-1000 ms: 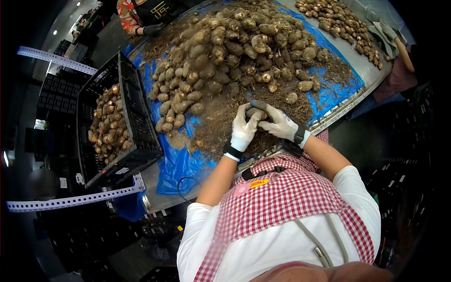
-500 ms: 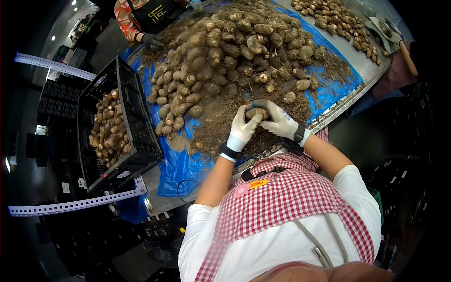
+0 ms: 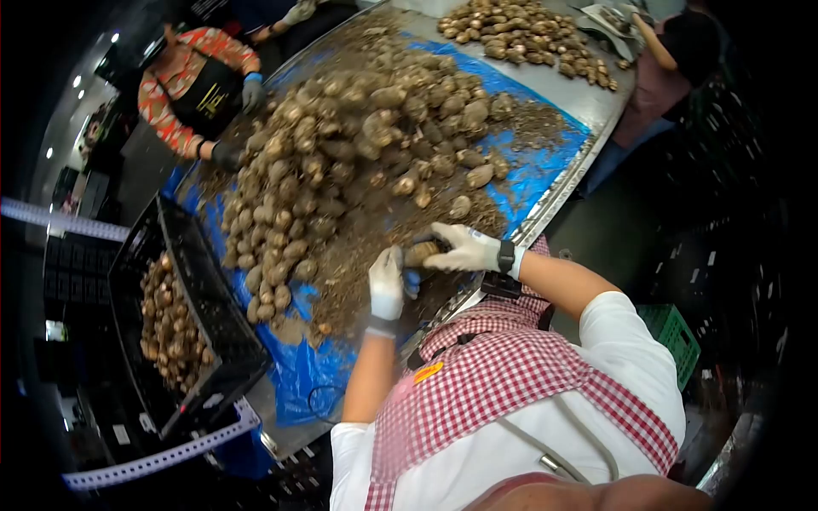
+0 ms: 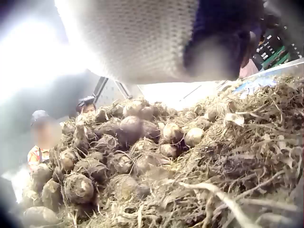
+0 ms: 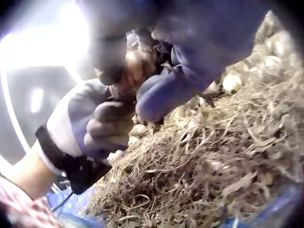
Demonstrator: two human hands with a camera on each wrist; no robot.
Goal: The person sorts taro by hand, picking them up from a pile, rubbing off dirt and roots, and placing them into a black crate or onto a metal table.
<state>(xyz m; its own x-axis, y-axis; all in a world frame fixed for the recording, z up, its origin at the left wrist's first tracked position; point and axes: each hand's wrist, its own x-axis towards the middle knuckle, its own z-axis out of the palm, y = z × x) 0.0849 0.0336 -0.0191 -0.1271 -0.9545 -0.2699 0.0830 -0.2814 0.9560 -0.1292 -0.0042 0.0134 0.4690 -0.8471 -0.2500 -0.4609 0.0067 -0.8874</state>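
Observation:
Low over the table's near edge, my two gloved hands meet at a brown, fibrous taro corm (image 3: 419, 254). My right hand (image 3: 464, 247) grips it from the right side, thumb and fingers around it. My left hand (image 3: 388, 281) holds its left end, with curled fingers showing in the right wrist view beneath the pinkish end of the taro corm (image 5: 137, 66). Dark-coated fingers (image 5: 166, 95) of the right glove partly cover it there. Beyond the hands rises a big heap of taro corms (image 3: 341, 145) with dry roots and soil. The left wrist view shows mostly white glove knit above that heap.
A black crate (image 3: 226, 341) partly filled with taro corms stands at the left. Blue plastic sheeting (image 3: 545, 175) lies under the heap. More corms (image 3: 528, 43) lie on bare metal at the back right. Two other people work across the table, and a green crate (image 3: 673, 341) stands at the right.
The head view has swung, shifting the scene left and showing more of the person opposite. My hands have drawn slightly apart, and the taro corm shows more between them.

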